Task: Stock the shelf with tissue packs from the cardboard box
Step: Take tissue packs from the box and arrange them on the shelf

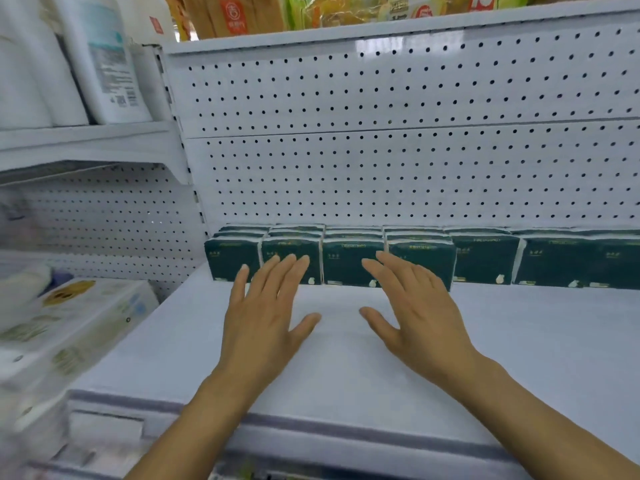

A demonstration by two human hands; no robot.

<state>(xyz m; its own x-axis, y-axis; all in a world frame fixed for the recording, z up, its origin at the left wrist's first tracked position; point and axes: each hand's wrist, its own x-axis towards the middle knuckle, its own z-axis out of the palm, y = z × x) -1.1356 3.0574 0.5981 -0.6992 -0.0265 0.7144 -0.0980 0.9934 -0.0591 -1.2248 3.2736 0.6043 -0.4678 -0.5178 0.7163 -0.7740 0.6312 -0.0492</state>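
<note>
Several dark green tissue packs [349,261] stand upright in rows at the back of the white shelf [346,368], against the pegboard. My left hand [266,317] is flat with straight fingers, its fingertips at the front of the packs on the left. My right hand [415,313] is also flat and spread, fingertips at the packs near the middle. Neither hand holds anything. The cardboard box is out of view.
A white pegboard back wall [398,161] rises behind the packs. More green packs [561,261] continue to the right. On the left are pale boxed goods [69,323] and white bottles [100,60] on a higher shelf. Orange and green packages [242,15] sit on the top shelf.
</note>
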